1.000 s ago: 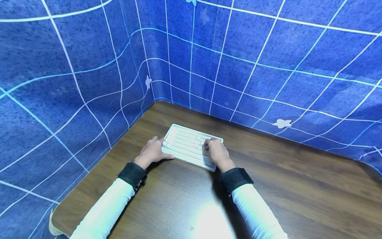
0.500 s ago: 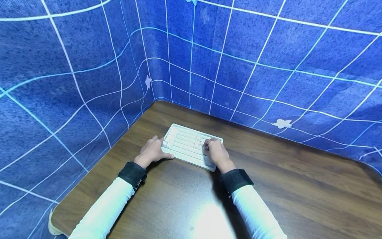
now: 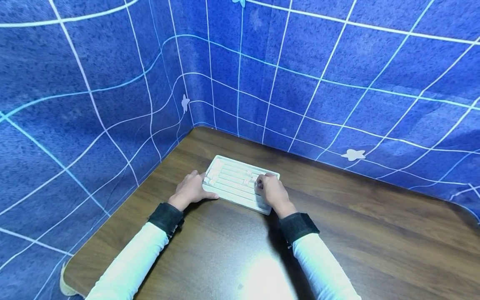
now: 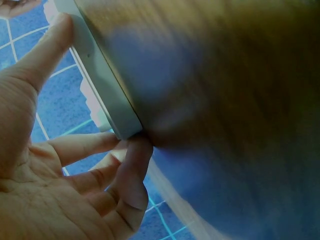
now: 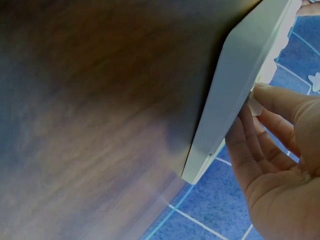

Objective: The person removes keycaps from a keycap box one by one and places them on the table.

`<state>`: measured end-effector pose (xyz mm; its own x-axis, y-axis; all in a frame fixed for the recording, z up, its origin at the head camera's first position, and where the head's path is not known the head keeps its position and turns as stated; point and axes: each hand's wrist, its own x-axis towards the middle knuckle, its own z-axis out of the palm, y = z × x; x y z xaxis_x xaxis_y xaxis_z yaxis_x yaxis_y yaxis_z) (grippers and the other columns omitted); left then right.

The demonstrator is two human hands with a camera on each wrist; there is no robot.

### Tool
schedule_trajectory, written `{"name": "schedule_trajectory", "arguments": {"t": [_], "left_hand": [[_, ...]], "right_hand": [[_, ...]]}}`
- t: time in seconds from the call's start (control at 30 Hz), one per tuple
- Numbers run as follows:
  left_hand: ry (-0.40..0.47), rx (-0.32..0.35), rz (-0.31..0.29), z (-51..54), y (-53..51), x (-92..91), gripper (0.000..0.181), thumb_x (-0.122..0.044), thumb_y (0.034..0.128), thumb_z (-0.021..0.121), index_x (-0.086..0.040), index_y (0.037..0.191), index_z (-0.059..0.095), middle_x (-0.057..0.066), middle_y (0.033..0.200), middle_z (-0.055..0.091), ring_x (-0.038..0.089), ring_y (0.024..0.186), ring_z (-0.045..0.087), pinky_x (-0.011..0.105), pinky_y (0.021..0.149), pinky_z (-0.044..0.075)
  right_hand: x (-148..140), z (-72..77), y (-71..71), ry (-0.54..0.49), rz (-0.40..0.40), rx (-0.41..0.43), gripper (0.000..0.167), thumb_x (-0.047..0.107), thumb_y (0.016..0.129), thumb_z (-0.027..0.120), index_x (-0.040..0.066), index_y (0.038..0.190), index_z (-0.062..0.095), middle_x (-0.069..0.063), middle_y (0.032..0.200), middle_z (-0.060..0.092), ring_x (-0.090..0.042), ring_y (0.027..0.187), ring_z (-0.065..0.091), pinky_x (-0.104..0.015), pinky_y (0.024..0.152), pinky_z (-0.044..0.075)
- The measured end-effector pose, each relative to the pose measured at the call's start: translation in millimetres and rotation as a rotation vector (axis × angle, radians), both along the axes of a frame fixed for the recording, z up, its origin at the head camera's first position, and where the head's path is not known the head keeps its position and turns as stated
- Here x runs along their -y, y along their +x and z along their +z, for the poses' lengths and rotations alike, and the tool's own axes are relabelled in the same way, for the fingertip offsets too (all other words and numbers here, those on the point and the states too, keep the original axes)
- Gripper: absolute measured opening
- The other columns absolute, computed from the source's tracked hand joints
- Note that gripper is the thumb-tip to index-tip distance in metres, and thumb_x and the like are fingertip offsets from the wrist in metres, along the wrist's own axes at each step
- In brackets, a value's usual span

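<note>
A pale, keyboard-like tray (image 3: pixel 236 196) with long parallel ridges lies flat on the table. Small white blocks like keycaps (image 3: pixel 216 167) cluster at its left end, and a few more blocks (image 3: pixel 247 181) sit right of its middle. My left hand (image 3: pixel 190 191) holds the tray's left end, thumb along the near edge and fingers at the side. Over the right part of the tray, my right hand (image 3: pixel 273 192) pinches a small white keycap-like block (image 5: pixel 255 106) between thumb and fingers. The right hand hides part of the tray beneath it in the head view.
The brown wooden table (image 3: pixel 356 233) extends far to the right and toward me. Blue cloth with white grid lines (image 3: pixel 300 75) stands behind and along the left edge. A bright reflection lies on the near tabletop.
</note>
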<state>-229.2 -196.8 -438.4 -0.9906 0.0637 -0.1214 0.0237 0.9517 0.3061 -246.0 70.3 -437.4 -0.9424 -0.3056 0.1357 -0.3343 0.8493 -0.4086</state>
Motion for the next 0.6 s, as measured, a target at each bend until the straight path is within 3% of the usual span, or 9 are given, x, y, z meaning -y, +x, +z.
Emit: {"name": "schedule_trajectory", "arguments": {"t": [0.17, 0.33, 0.6], "left_hand": [[-0.002, -0.012, -0.007, -1.4, 0.3, 0.4, 0.098, -0.059, 0.0682, 0.081, -0.008, 0.145, 0.048, 0.021, 0.12, 0.055, 0.038, 0.108, 0.056, 0.054, 0.08, 0.053], [-0.011, -0.007, -0.018, -0.9, -0.2, 1.2, 0.098, -0.061, 0.0689, 0.08, -0.006, 0.144, 0.048, 0.019, 0.116, 0.055, 0.035, 0.104, 0.056, 0.052, 0.078, 0.053], [-0.006, 0.016, -0.02, -0.9, 1.0, 1.3, 0.101, -0.065, 0.0772, 0.07, 0.0, 0.148, 0.039, 0.029, 0.142, 0.045, 0.044, 0.123, 0.05, 0.059, 0.091, 0.049]], "right_hand": [[-1.8, -2.3, 0.7, -0.015, 0.006, -0.041, 0.012, -0.002, 0.086, 0.06, 0.006, 0.087, 0.069, -0.005, 0.083, 0.059, -0.015, 0.071, 0.056, -0.028, 0.061, 0.049], [-2.5, -2.9, -0.9, -0.002, -0.01, -0.006, 0.008, 0.002, 0.088, 0.065, 0.007, 0.09, 0.07, -0.006, 0.088, 0.062, -0.016, 0.075, 0.06, -0.031, 0.065, 0.052], [-2.1, -2.9, -0.4, 0.0, -0.009, -0.017, 0.009, 0.0, 0.087, 0.064, 0.008, 0.089, 0.069, -0.005, 0.086, 0.062, -0.017, 0.075, 0.059, -0.031, 0.065, 0.051]]}}
